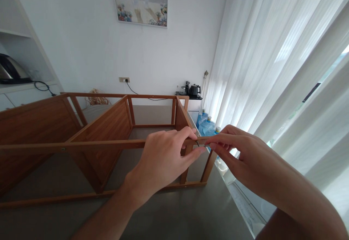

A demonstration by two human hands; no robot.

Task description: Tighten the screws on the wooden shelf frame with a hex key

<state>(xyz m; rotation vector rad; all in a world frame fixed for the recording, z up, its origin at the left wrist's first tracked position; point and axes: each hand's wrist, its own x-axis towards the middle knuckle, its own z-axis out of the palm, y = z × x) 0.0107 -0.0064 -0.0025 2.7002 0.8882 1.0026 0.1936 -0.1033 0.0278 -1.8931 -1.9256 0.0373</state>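
A brown wooden shelf frame lies on its side across the grey surface. My left hand is wrapped over its near top rail, close to the right end. The index finger rests on the wood, and the thumb reaches out below it. Between that finger and thumb, a small dark metal piece stands against the rail. My right hand is closed in a pinch at the rail's end, on what looks like a thin metal piece partly hidden by the fingertips. Its exact kind is too small to tell.
Large blue water bottles stand by the white curtain at the right. A black kettle sits on a low stand at the back. Another kettle is on the left shelf. A cord runs from the wall socket.
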